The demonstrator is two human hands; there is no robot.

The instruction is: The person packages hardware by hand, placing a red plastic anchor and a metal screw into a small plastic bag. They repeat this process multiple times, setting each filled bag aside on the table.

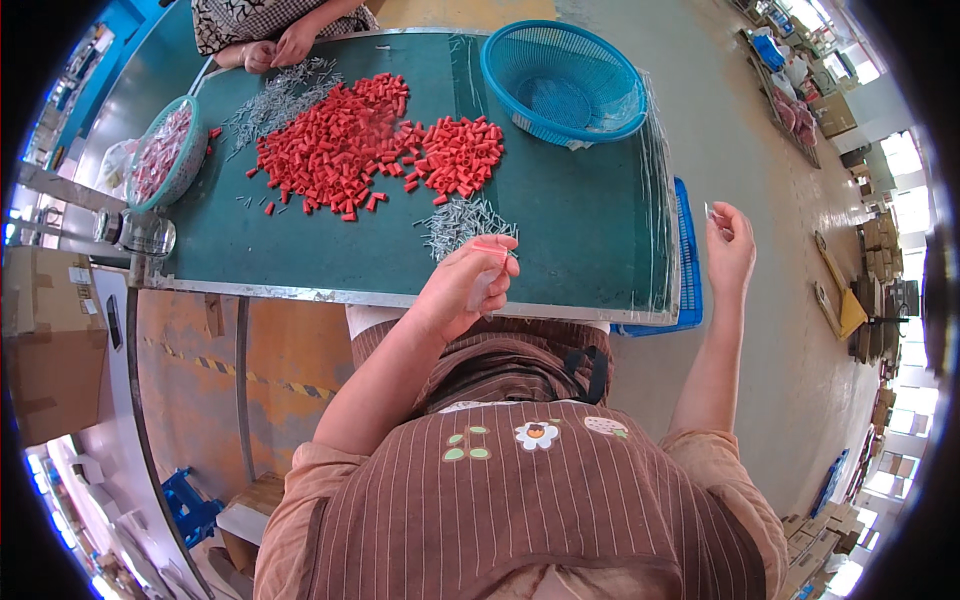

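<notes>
My left hand (pixel 462 283) is closed just above the near edge of the table. Its fingers grip a small clear plastic bag (pixel 482 292), with something red showing near the fingertips. Past that hand lies a small heap of grey metal screws (pixel 462 222). Farther off, short red plastic tubes (pixel 340 140) form a large pile, with a smaller pile of the same tubes (pixel 462 155) to its right. My right hand (pixel 732 240) is raised beyond the table's right edge. Its thumb and finger pinch a thin, pale sliver too small to name.
A blue plastic basket (pixel 555 95) stands at the far right of the green table (pixel 330 258). At the left, a pale green basket (pixel 188 165) holds small filled bags. Another person's hands (pixel 278 52) work beyond more screws (pixel 275 100). A blue crate (pixel 688 260) sits below the right edge.
</notes>
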